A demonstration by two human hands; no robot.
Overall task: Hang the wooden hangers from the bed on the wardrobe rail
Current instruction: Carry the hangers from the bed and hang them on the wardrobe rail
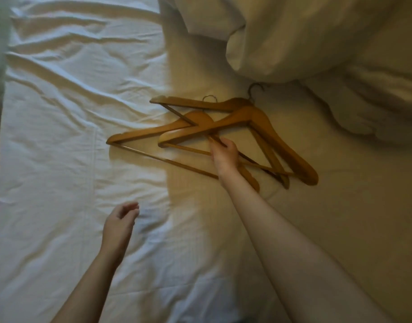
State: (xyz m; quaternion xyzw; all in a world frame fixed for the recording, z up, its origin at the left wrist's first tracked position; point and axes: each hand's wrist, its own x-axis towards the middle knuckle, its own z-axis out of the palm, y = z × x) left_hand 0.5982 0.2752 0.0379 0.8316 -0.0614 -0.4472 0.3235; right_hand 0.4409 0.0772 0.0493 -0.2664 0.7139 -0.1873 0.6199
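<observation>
Bed [60, 136] with wrinkled white sheet fills view. Bunched duvet [293, 38] at top right. Wooden hangers [223, 127], three overlapping in loose pile, lie flat on sheet just below duvet, metal hooks toward it. Right hand [224, 156] reaches into pile, fingers curled around one hanger's wood. Left hand [118, 223] hovers above bare sheet, near pile's left, fingers loosely curled, holding nothing.
</observation>
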